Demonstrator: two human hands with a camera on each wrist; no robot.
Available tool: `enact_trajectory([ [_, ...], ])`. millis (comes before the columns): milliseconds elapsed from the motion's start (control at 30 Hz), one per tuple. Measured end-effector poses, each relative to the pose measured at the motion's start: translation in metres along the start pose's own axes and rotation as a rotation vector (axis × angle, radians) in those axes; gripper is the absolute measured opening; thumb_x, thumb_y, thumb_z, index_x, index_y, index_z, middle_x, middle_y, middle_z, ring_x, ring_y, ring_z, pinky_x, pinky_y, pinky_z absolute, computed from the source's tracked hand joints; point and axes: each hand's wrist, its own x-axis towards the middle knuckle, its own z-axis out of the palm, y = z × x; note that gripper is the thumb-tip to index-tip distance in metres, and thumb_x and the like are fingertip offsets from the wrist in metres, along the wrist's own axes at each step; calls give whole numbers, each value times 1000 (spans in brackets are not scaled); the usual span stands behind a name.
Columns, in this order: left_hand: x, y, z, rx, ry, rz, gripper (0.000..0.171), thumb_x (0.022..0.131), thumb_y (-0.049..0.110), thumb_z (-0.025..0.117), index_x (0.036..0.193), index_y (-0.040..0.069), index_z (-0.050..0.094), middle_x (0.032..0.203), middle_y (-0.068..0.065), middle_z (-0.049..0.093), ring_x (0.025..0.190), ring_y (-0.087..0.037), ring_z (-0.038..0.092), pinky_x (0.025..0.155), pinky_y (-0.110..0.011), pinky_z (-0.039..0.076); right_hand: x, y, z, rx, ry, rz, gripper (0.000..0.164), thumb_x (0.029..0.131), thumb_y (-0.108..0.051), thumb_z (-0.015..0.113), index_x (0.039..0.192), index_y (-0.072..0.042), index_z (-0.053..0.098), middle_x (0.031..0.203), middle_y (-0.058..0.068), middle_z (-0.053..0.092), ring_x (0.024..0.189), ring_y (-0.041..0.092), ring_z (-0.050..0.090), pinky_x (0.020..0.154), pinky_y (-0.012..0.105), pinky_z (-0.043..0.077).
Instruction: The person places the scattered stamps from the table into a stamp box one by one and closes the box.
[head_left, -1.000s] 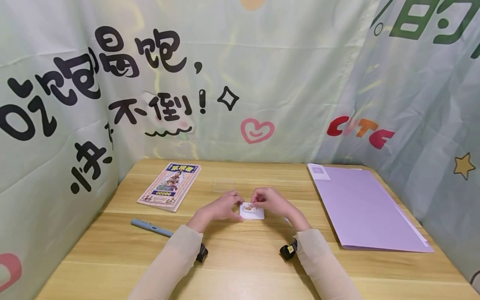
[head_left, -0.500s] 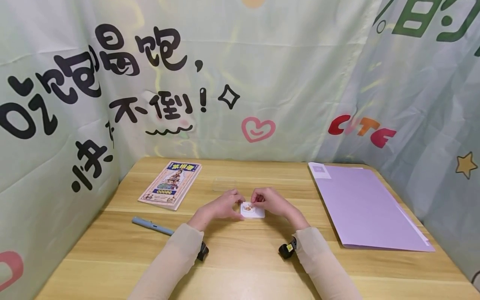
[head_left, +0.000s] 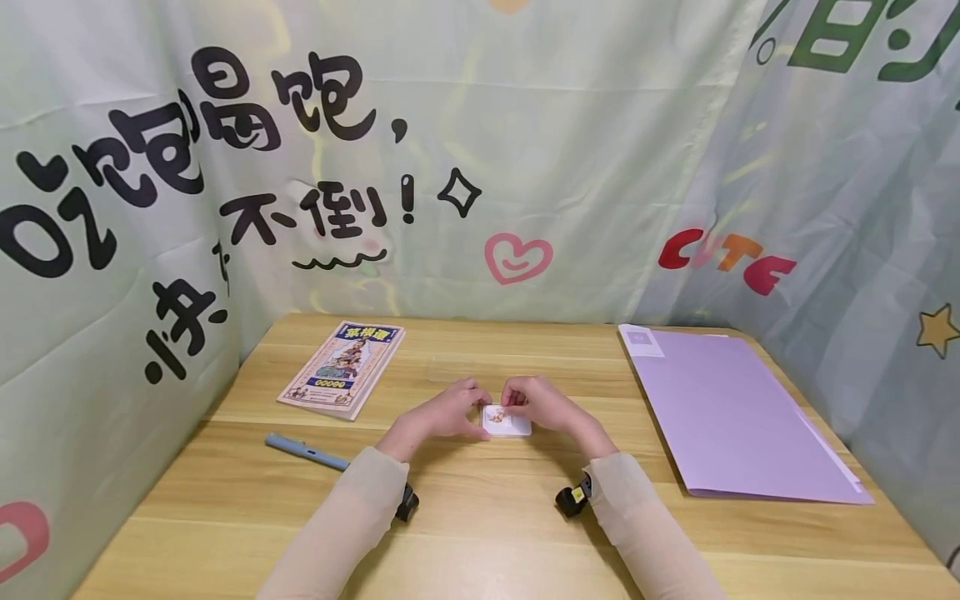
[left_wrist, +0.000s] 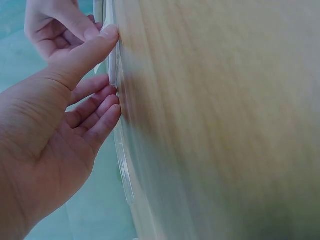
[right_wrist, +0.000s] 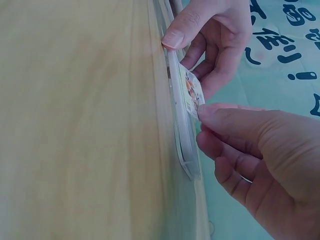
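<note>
A small white stack of cards with rounded corners lies flat in the middle of the wooden table, a clear plastic edge showing under it in the right wrist view. My left hand holds its left end, the thumb at the near edge and the fingers at the far edge. Between the thumb and index finger of my right hand is the corner of a thin picture card with an orange print. This card tilts up off the white stack. Its far side is partly hidden by my fingers.
A clear plastic lid lies behind the hands. To the left are a pink booklet and a blue pen, partly behind the left sleeve. A large purple folder lies right. Printed cloth hangs behind the table.
The head view has shifted very slightly. Both hands keep their grip at the white stack, and the picture card shows only a small change of tilt.
</note>
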Motion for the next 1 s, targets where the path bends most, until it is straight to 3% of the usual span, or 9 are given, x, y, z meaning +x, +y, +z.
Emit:
enact_trajectory([
  [1000, -1, 1, -2, -14, 2, 2, 53, 80, 26, 81, 122, 1, 61, 117, -10, 55, 108, -22, 51, 101, -40, 45, 0, -4, 2, -50, -3, -24, 4, 88, -1, 68, 88, -2, 64, 85, 7, 67, 75, 8, 58, 68, 16, 49],
])
